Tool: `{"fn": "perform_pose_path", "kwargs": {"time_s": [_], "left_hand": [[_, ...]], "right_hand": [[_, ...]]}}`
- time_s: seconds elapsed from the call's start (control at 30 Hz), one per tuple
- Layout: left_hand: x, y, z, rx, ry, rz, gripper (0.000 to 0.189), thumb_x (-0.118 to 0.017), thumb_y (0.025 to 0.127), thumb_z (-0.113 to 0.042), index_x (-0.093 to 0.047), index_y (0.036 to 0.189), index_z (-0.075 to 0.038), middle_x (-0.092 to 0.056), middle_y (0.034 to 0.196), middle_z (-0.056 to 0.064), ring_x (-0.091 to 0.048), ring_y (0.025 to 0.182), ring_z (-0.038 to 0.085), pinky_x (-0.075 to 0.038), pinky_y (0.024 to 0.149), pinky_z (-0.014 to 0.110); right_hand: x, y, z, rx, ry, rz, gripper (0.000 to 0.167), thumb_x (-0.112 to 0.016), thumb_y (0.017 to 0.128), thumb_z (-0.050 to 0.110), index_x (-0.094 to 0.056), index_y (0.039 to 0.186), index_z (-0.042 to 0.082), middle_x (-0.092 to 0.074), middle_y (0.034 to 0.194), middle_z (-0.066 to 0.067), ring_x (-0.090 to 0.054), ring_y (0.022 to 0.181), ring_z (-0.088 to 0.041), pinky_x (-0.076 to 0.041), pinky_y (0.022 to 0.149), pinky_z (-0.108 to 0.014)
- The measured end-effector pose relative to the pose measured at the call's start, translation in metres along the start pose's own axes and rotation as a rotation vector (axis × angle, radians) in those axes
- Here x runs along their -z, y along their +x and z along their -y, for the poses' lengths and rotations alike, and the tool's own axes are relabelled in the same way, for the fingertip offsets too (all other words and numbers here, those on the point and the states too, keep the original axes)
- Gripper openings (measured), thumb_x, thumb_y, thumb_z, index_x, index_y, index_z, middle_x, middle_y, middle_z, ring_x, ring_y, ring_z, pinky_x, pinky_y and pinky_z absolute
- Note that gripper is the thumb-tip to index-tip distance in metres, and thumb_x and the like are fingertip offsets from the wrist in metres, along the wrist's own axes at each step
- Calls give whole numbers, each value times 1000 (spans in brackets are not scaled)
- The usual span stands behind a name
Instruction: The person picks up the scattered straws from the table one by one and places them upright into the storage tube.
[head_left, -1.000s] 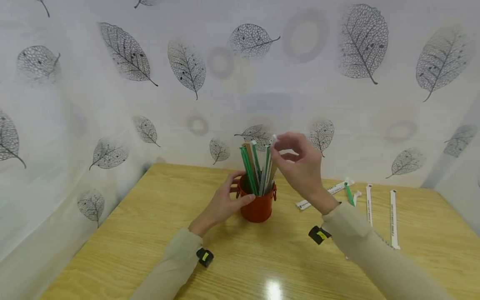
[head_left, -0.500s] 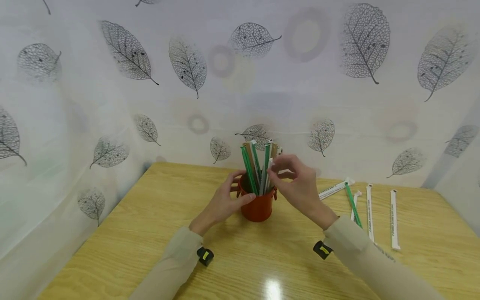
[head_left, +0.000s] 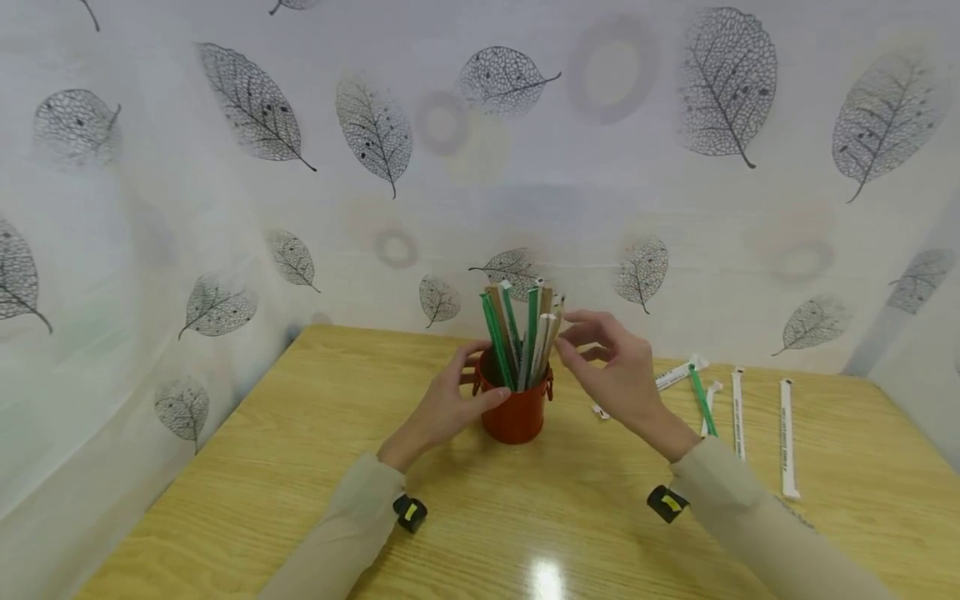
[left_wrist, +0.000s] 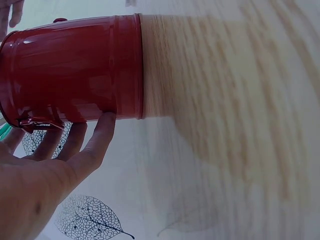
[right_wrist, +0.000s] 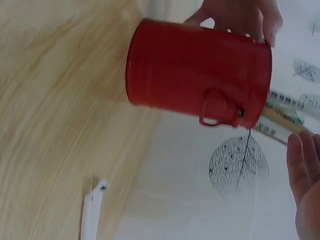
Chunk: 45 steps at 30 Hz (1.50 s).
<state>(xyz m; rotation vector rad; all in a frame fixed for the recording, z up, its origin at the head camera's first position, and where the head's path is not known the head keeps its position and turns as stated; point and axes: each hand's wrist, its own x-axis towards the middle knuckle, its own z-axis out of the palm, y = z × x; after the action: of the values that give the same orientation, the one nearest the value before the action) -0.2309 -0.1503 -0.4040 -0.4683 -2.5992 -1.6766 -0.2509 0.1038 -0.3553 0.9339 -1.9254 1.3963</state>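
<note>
Left-hand grip [head_left: 444,406] round red bucket [head_left: 517,419] (straws [head_left: 532,325] inside), right-hand grip [head_left: 615,367] alongside

The red bucket [left_wrist: 75,67] shows sideways at 10 o'clock, the left hand [left_wrist: 37,185] at 8 touching its side near a handle [left_wrist: 41,121]. The counter [left_wrist: 240,75] spreads towards 3, a leaf print [left_wrist: 90,218] lies at 7, and part of the right hand [left_wrist: 16,12] shows beyond the bucket.

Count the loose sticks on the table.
5 clearly visible: a slanted white stick partly behind the right hand, a green stick crossing a second white stick, a third white stick and a fourth white stick farther right. The right sleeve partly hides what may be another.
</note>
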Motion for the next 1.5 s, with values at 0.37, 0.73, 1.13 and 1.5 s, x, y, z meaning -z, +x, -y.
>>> {"fn": "perform_pose_path", "kwargs": {"time_s": [0.37,0.73,1.13,1.5], "left_hand": [[0,-1,-1,5,-5,3,66,-73,93,-38,-39,151,-38,-49,151,4,-55,132,34,-49,107,57],[0,-2,-2,-4,-4,6,66,-73,94,-37,-39,150,-39,-49,152,4,-55,131,35,-49,108,57],[-1,-1,-1,-3,-1,6,65,-73,94,-36,-39,150,-40,-49,152,4,-55,132,35,-49,107,58],[0,-2,-2,-1,-5,10,67,-72,94,-36,-37,152,-36,-46,155,6,-53,133,36,-48,108,59]], "right_hand": [[56,-5,-32,-134,-446,522,15,-70,89,-4,-75,96,7,-75,89,-4,-68,80,-11,-60,70,-29],[61,-31,-60,-106,-660,932,16,-78,82,-7,-78,89,7,-74,87,-5,-71,80,-20,-61,70,-30],[61,-34,-51,-89,-593,867,15,-76,84,-3,-77,91,10,-69,87,2,-69,79,-15,-60,70,-27],[92,-6,-30,-191,-347,417,15,-72,90,0,-76,100,10,-76,101,-6,-69,84,-2,-60,70,-21]]}}
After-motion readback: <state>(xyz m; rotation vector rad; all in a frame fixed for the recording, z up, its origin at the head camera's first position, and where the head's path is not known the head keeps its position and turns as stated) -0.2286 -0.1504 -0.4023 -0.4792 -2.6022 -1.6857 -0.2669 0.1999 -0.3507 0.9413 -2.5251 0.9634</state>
